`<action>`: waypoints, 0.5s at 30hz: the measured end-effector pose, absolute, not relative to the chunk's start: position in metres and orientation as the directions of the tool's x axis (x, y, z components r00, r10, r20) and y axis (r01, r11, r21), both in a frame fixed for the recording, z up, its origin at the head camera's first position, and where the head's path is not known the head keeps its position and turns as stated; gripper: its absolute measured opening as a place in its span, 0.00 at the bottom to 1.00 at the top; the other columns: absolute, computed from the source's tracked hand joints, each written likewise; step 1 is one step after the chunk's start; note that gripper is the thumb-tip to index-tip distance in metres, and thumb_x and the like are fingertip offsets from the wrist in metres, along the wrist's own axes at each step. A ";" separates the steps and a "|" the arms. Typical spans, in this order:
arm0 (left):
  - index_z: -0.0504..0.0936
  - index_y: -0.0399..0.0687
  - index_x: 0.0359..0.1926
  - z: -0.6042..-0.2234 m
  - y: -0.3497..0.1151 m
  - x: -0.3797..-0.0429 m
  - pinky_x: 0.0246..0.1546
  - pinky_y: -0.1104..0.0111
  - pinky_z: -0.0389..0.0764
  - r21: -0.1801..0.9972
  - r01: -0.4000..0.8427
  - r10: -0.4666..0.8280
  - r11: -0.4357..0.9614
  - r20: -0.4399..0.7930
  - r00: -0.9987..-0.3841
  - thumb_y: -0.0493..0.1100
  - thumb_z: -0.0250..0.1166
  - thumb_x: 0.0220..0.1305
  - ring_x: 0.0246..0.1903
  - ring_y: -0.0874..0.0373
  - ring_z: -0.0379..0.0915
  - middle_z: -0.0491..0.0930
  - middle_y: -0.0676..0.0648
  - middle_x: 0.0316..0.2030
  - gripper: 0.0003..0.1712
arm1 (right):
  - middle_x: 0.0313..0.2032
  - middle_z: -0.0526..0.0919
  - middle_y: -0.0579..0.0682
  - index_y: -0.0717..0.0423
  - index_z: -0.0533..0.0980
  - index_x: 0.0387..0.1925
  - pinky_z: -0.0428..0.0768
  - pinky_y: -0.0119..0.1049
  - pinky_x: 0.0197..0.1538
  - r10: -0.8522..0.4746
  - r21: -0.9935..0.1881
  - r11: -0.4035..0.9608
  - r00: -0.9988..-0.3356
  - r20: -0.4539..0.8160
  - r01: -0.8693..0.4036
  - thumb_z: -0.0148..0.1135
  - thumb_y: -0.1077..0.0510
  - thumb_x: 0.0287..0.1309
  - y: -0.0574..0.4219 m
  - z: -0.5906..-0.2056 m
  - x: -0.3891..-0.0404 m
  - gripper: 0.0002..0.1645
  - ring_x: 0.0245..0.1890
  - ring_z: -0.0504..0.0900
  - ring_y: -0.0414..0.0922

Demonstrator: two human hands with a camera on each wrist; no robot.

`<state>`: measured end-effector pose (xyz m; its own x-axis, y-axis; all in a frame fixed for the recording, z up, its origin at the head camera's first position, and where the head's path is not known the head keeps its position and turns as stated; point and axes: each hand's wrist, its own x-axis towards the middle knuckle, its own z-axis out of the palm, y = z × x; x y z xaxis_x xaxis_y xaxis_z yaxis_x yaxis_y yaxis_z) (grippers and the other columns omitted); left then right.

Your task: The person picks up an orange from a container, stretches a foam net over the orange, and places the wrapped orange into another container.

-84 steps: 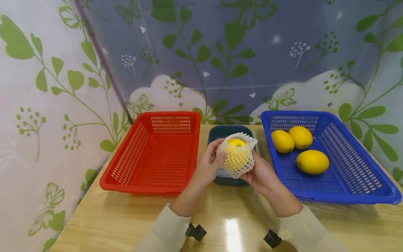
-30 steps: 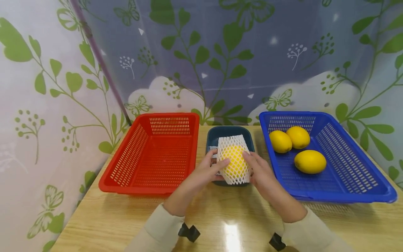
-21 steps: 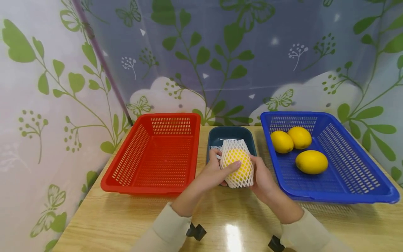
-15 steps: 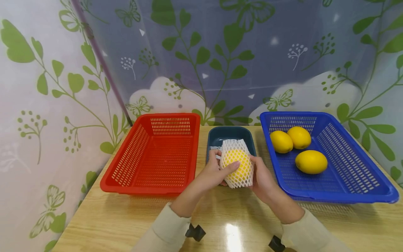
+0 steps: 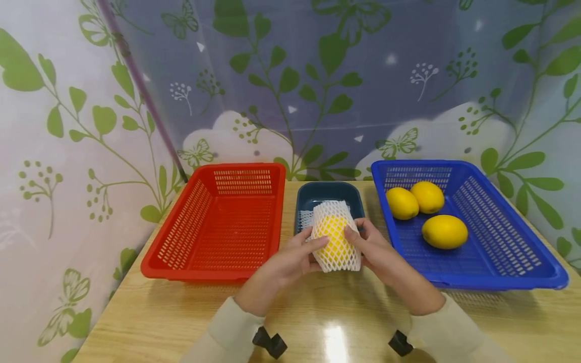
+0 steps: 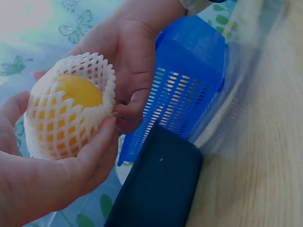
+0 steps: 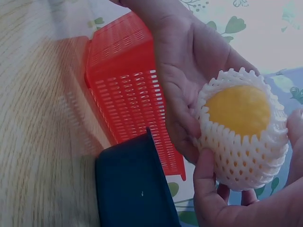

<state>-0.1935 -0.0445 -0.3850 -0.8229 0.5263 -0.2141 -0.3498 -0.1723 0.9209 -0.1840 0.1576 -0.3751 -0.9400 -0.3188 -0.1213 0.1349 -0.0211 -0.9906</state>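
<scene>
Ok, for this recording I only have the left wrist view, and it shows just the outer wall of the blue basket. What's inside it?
Observer: The head view shows three yellow fruits in the blue basket.

Operator: Are they netted like the held fruit?

Observer: No, no netting shows on any of the three.

Operator: I see only the outside of the dark container. What's across it from the blue basket?

Observer: A red basket, on the person's left of the container.
</scene>
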 end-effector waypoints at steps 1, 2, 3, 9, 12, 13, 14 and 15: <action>0.56 0.45 0.72 -0.386 -0.044 -0.193 0.57 0.54 0.75 0.919 -0.353 0.531 -0.174 -0.214 -0.820 0.44 0.55 0.72 0.46 0.54 0.78 0.78 0.40 0.54 0.32 | 0.43 0.70 0.51 0.57 0.53 0.54 0.79 0.35 0.41 -0.324 -0.991 -0.013 -0.938 -0.123 0.134 0.55 0.35 0.63 0.157 -0.375 -0.184 0.37 0.37 0.76 0.41; 0.56 0.45 0.72 -0.386 -0.044 -0.192 0.57 0.54 0.75 0.917 -0.357 0.531 -0.177 -0.216 -0.819 0.44 0.56 0.71 0.46 0.55 0.79 0.78 0.40 0.54 0.32 | 0.42 0.71 0.51 0.57 0.53 0.54 0.78 0.35 0.41 -0.325 -0.991 -0.011 -0.938 -0.123 0.134 0.56 0.35 0.62 0.157 -0.376 -0.184 0.38 0.37 0.77 0.40; 0.56 0.45 0.71 -0.386 -0.044 -0.192 0.57 0.54 0.75 0.917 -0.358 0.530 -0.179 -0.217 -0.820 0.44 0.56 0.71 0.46 0.55 0.79 0.78 0.40 0.54 0.32 | 0.42 0.71 0.51 0.57 0.53 0.54 0.78 0.35 0.41 -0.326 -0.991 -0.012 -0.937 -0.122 0.134 0.56 0.34 0.61 0.157 -0.376 -0.184 0.38 0.37 0.77 0.40; 0.55 0.45 0.72 -0.386 -0.040 -0.191 0.57 0.54 0.75 0.921 -0.348 0.505 -0.175 -0.219 -0.835 0.46 0.58 0.70 0.48 0.53 0.78 0.77 0.39 0.56 0.34 | 0.43 0.71 0.51 0.57 0.53 0.55 0.79 0.35 0.41 -0.318 -0.991 -0.029 -0.941 -0.118 0.134 0.56 0.33 0.60 0.156 -0.375 -0.184 0.40 0.37 0.77 0.40; 0.55 0.45 0.71 -0.383 -0.037 -0.191 0.57 0.55 0.75 0.926 -0.335 0.474 -0.173 -0.220 -0.853 0.46 0.59 0.69 0.47 0.54 0.78 0.77 0.40 0.55 0.35 | 0.44 0.71 0.51 0.57 0.53 0.55 0.79 0.35 0.42 -0.322 -0.991 -0.043 -0.941 -0.106 0.126 0.55 0.34 0.62 0.155 -0.373 -0.185 0.39 0.38 0.77 0.40; 0.55 0.45 0.70 -0.381 -0.037 -0.191 0.56 0.55 0.76 0.929 -0.328 0.460 -0.171 -0.219 -0.860 0.46 0.59 0.68 0.47 0.54 0.77 0.77 0.40 0.55 0.35 | 0.44 0.71 0.51 0.57 0.53 0.56 0.79 0.34 0.43 -0.325 -0.991 -0.050 -0.940 -0.099 0.122 0.54 0.35 0.63 0.154 -0.372 -0.185 0.38 0.38 0.77 0.40; 0.55 0.45 0.70 -0.379 -0.037 -0.191 0.56 0.55 0.76 0.932 -0.319 0.451 -0.169 -0.215 -0.866 0.47 0.58 0.68 0.46 0.55 0.77 0.76 0.40 0.55 0.35 | 0.44 0.71 0.50 0.57 0.53 0.56 0.79 0.34 0.42 -0.329 -0.991 -0.060 -0.940 -0.092 0.118 0.53 0.36 0.64 0.153 -0.371 -0.185 0.36 0.38 0.77 0.40; 0.54 0.45 0.70 -0.376 -0.038 -0.191 0.56 0.56 0.76 0.936 -0.310 0.445 -0.167 -0.209 -0.871 0.47 0.58 0.68 0.46 0.55 0.76 0.76 0.41 0.55 0.35 | 0.43 0.71 0.50 0.57 0.54 0.56 0.79 0.34 0.42 -0.329 -0.992 -0.063 -0.940 -0.086 0.112 0.51 0.36 0.66 0.152 -0.371 -0.185 0.35 0.38 0.77 0.39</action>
<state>-0.1907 -0.0379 -0.3760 -0.8709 0.4448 -0.2088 -0.3097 -0.1670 0.9361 -0.1850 0.1516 -0.3705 -0.9404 -0.3293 -0.0856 0.1123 -0.0629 -0.9917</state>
